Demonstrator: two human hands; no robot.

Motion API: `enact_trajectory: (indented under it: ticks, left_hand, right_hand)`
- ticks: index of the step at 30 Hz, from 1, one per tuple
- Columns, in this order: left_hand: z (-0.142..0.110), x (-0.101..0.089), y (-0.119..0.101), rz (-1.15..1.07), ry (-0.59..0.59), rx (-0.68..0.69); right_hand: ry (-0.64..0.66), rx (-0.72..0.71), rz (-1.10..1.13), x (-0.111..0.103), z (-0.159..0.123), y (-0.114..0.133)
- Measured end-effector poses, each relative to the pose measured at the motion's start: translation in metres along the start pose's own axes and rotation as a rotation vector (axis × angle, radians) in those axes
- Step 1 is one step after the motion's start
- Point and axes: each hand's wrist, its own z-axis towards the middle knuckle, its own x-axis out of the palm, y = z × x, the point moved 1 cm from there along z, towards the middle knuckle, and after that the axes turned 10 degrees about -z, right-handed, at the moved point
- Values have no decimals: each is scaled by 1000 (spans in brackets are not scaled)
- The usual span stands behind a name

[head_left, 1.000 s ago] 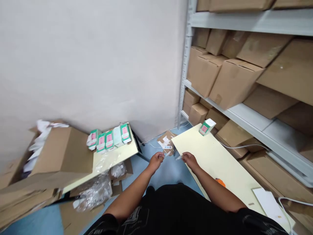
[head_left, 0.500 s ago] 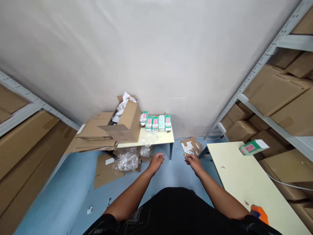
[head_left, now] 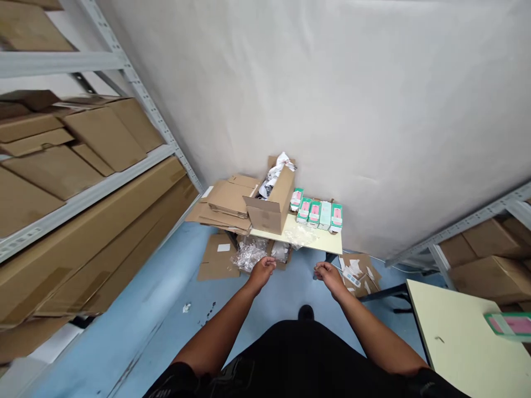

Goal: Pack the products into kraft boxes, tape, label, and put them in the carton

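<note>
My left hand (head_left: 264, 271) hangs in the air over the blue floor, its fingers curled in and nothing visible in them. Level with it, my right hand (head_left: 329, 275) is also loosely closed, with no object showing between thumb and fingers. The two hands are apart. Beyond them stands a pale yellow table (head_left: 328, 242) bearing a row of several green-and-white boxes with pink panels (head_left: 314, 213). Left of that row is an open carton (head_left: 269, 214) with crumpled white paper (head_left: 274, 178) in it. Flattened cardboard (head_left: 228, 200) is stacked beside the carton.
Clear plastic wrapping (head_left: 250, 253) lies under the table's left part. Cardboard with paper scraps (head_left: 360, 272) is on the floor near my right hand. A second table (head_left: 456, 337) at right holds another green-and-pink box (head_left: 510, 324). Carton-filled shelves (head_left: 145, 163) flank both sides.
My view has turned left, so the far table and carton now appear further right and more of the left shelf shows. Both hands keep nearly the same curled pose. A dark shoe has appeared below.
</note>
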Motion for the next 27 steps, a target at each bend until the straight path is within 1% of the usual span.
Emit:
enact_trajectory:
  ticks: [4, 8, 11, 15, 19, 22, 24, 27]
  left_hand:
    - [16, -33, -7, -45, -107, 10]
    - [36, -59, -17, -78, -231, 24]
    - [53, -77, -28, -78, -329, 27]
    - [74, -104, -48, -57, -474, 53]
    - [97, -138, -71, 23, -600, 133]
    - [121, -171, -86, 134, -690, 137]
    - [142, -196, -95, 188, -714, 126]
    - [180, -234, -109, 225, -707, 121]
  right_hand:
    - [95, -10, -42, 27, 33, 19]
    - [197, -54, -88, 54, 71, 40]
    - [291, -91, -113, 75, 99, 58]
    - [414, -89, -145, 98, 128, 82]
    - [494, -87, -184, 122, 143, 100]
    - [557, -55, -167, 145, 148, 109]
    - [578, -33, -150, 162, 150, 113]
    - [587, -32, -148, 189, 151, 119]
